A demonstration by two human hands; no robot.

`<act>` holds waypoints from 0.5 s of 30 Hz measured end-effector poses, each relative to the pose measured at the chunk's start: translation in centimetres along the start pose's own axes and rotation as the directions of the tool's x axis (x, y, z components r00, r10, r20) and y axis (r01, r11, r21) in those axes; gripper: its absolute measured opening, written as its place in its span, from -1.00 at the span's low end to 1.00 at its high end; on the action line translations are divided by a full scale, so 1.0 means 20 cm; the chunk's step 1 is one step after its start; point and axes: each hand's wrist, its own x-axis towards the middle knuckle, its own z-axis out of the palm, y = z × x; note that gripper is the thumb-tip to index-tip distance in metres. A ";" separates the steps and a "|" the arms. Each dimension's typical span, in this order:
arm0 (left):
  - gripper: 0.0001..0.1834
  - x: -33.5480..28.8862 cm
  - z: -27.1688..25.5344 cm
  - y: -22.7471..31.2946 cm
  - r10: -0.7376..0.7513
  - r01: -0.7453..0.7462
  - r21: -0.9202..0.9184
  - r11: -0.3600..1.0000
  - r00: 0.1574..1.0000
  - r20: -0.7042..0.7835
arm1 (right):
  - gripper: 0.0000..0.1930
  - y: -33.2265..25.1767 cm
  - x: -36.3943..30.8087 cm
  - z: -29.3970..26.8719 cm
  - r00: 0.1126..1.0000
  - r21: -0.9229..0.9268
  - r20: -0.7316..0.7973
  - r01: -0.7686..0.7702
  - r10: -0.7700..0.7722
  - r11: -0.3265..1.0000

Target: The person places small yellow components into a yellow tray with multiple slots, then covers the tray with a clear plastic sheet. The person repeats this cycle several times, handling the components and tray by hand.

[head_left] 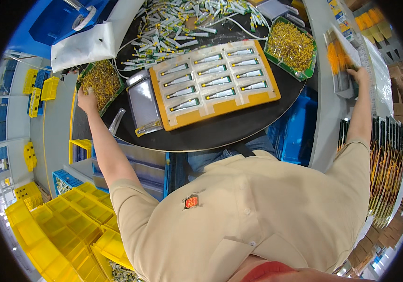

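Note:
On the left, my left hand [87,99] is at the outer edge of a green tray [122,84] heaped with small brown-and-yellow parts [101,81]. Its fingertips are too small and partly hidden, so I cannot tell whether they grip. Far out to the right, my right hand [360,76] is closed on the edge of a clear plastic pack [342,83] with orange pieces [337,55] at its far end. Between my arms a yellow board [220,112] lies tilted on the black round table [201,139], holding rows of small silver tubes with yellow caps [215,69].
Loose tubes [173,28] pile up at the table's far side. Another green tray [305,75] of yellow parts stands right of the board. Clear plastic blister trays [143,101] lie left of it. Yellow bins [65,221] are stacked lower left; a blue crate [300,129] sits below the table.

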 end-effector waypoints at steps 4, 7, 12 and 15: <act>-0.34 -0.08 0.01 0.10 -0.021 0.013 -0.077 0.997 0.994 -0.106 | -0.49 0.01 0.06 0.09 0.981 0.226 0.194 -0.036 -0.009 0.973; -0.38 -0.24 -0.10 0.17 0.075 -0.113 -0.139 0.984 0.966 -0.248 | -0.53 -0.05 -0.13 -0.08 0.926 0.191 -0.289 -0.192 0.243 0.963; -0.40 -0.51 -0.30 0.39 -0.038 -0.026 -0.510 0.860 0.993 -0.113 | -0.31 -0.61 -0.92 -0.32 0.653 0.577 -0.752 0.588 0.088 0.567; -0.45 -0.56 -0.34 0.57 -0.010 -0.015 -0.664 0.748 0.999 -0.035 | -0.45 -1.04 -1.40 -0.20 0.663 0.535 -0.725 0.714 -0.188 0.452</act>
